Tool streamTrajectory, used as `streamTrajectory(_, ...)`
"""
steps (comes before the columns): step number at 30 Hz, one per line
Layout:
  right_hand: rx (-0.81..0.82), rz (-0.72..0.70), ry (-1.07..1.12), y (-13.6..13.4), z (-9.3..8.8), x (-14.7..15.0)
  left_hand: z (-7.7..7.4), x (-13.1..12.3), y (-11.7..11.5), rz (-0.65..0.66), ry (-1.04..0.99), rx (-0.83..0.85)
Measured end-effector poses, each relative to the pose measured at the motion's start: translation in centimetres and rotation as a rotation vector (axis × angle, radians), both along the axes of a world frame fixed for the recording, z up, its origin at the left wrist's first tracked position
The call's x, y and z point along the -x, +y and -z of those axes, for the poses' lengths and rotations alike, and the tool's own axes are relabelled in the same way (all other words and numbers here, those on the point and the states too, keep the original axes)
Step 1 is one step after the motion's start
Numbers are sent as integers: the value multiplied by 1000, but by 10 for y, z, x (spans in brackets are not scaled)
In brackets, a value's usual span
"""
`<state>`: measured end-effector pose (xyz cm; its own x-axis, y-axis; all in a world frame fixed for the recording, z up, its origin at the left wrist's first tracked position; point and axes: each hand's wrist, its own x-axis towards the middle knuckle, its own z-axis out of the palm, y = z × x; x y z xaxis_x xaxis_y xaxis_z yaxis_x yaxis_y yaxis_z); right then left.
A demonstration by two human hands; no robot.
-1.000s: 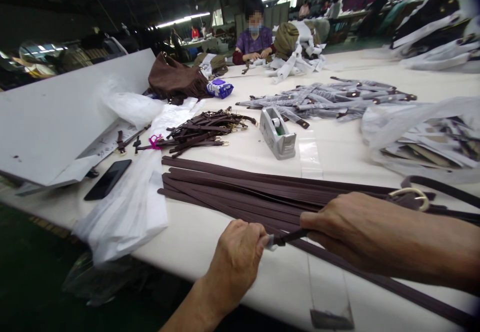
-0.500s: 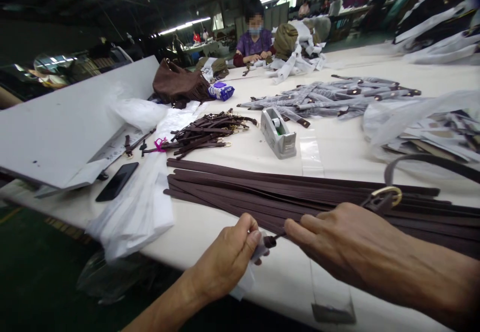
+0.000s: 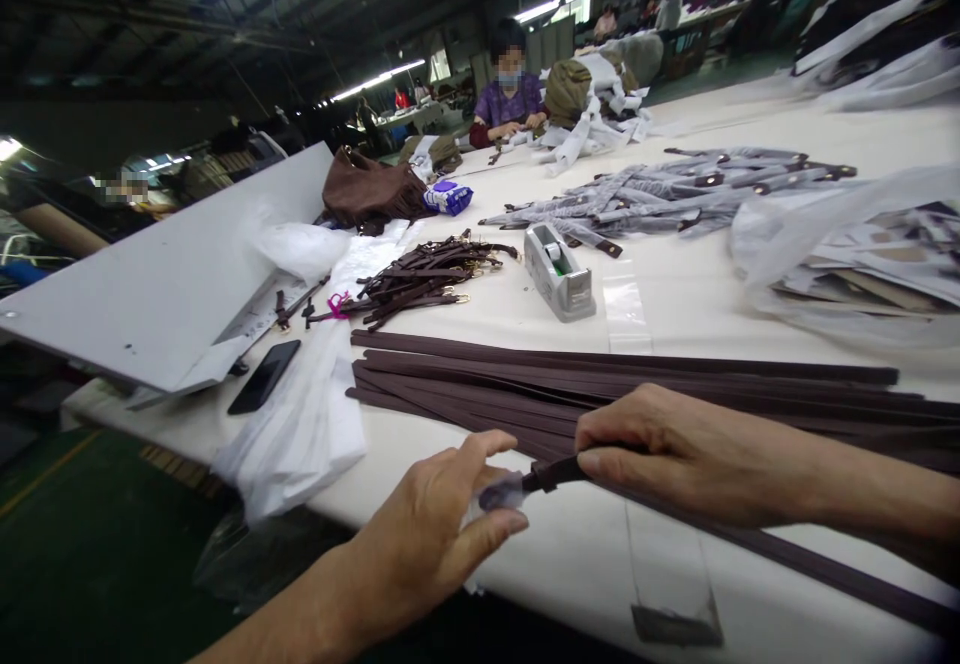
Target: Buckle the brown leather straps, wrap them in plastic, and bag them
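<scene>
On the left, a dark phone lay on a pale surface, just beside crumpled white sheeting that spread to the near edge. To my eye that sheeting could slide off, and a sleeve or forearm catching it might tug the phone along.

Next came the person's left hand, held out at the near edge, thumb and forefinger parted. Between them sat a piece of clear wrap around the tip of a dark strap. The other fingers were mostly hidden, so I could not tell whether they had hold of it. With that grasp so loose, the wrap could slip or bunch up, or the tip could twist out of it.

Behind, a heap of buckled straps lay tangled; pulling one could drag others. Long brown strips ran rightward in a loose bundle, some passing beneath the right hand, and a low wrist might scatter them.

That right hand was closed, pinching the strap near its wrapped end between thumb and fingers. Too hard a pull there could draw the tip free of the wrap.
</scene>
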<state>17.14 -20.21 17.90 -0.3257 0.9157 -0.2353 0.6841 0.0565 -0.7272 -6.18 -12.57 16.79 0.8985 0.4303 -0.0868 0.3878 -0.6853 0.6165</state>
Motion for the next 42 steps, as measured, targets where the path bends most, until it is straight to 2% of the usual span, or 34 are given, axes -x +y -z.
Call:
streamTrajectory(4, -171, -64, -129, -6, -9, 5, -18, -7, -4, -99, 214, 47)
streamTrajectory(7, -296, -128, -220, -10, -17, 11, -27, -13, -11, -164, 229, 284)
streamTrajectory(11, -384, -157, -223, -11, -21, 14, -33, -12, -23, -301, 75, 590)
streamTrajectory(14, -387, -119, -212, -12, -21, 10, -36, -7, -32, -423, -116, 698)
streamTrajectory(16, -387, -108, -212, -15, -20, 7, -37, -4, -37, -469, -146, 721)
streamTrajectory(18, -389, -104, -215, -19, -20, 5, -37, -4, -41, -481, -103, 649)
streamTrajectory(19, -386, -101, -220, -21, -20, 4, -37, -4, -42, -462, -82, 554)
streamTrajectory(21, -392, -93, -237, -25, -22, 4, -37, -5, -41, -354, -78, 218)
streamTrajectory(24, -435, -101, -299, -31, -24, 9, -36, -5, -36, -100, -153, -407)
streamTrajectory(26, -499, -155, -367, -37, -24, 16, -35, -4, -34, -1, -219, -612)
streamTrajectory(28, -592, -231, -422, -43, -25, 25, -33, -3, -35, -18, -263, -573)
streamTrajectory(31, -648, -298, -403, -51, -27, 31, -25, -4, -46, -221, -316, -200)
streamTrajectory(34, -517, -192, -276, -50, -35, 25, -13, -6, -62, -427, -469, 261)
streamTrajectory(36, -417, -90, -188, -44, -42, 18, -5, -6, -70, -487, -572, 398)
streamTrajectory(38, -323, -44, -143, -38, -46, 15, 2, -4, -73, -472, -579, 296)
streamTrajectory(42, -205, -85, -144, -35, -45, 26, 10, -1, -65, -245, -484, -260)
